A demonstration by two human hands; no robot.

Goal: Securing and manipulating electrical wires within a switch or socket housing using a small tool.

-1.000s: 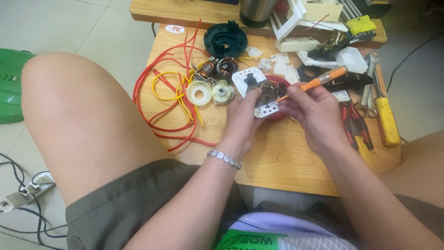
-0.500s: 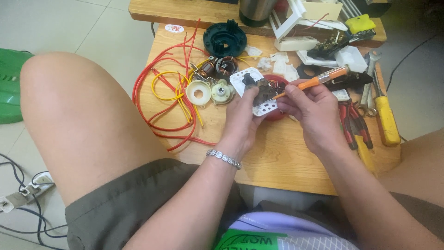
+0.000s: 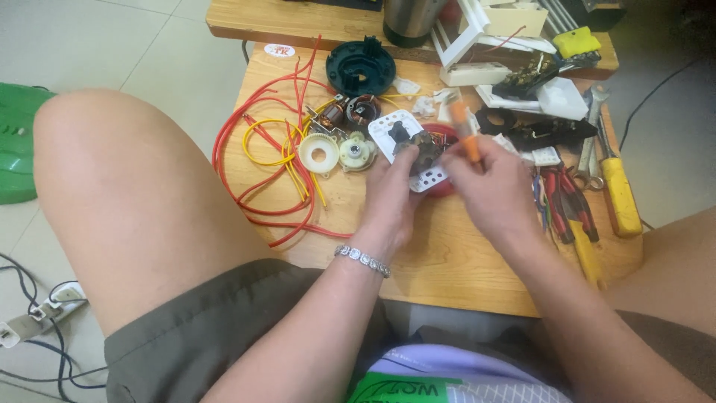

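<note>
Nearest, two bare knees on both sides, dark shorts, a silver bracelet [image 3: 362,260] on the left wrist.

Then the left hand [image 3: 391,195], fingers curled around a white plate [image 3: 409,146] with holes, held just above the wooden surface [image 3: 447,261], with a small dark motor part [image 3: 422,146] sitting on the plate. Under the plate, a red round piece [image 3: 445,134], partly hidden.

Just beside, the right hand [image 3: 485,186], closed around an orange screwdriver [image 3: 464,133]; handle standing up and blurred, tip pointing down toward the plate, exact contact not possible to tell.

Left of the hands, two cream round gear parts [image 3: 337,151] lying side by side, touching the yellow wire [image 3: 268,145]. Around them, long loops of red wire [image 3: 250,179] reaching to the left edge of the surface. Right of the hands, pliers with red handles [image 3: 561,201] and a yellow-handled tool [image 3: 619,195], lying near the right edge, next to a wrench [image 3: 591,145].

Further, a small copper-wound motor [image 3: 349,112], then a dark green round cover [image 3: 361,69] with a hole in the middle. On the right side, black flat parts [image 3: 533,128] and white plastic pieces [image 3: 556,97] in a heap.

Farthest, a metal cup [image 3: 412,21] on a second wooden board [image 3: 298,19], a white frame [image 3: 477,41] and a yellow-green block [image 3: 576,41].

On the floor at left, a green plastic object [image 3: 15,142], and near the bottom corner a white power strip [image 3: 33,317] with dark cables.
</note>
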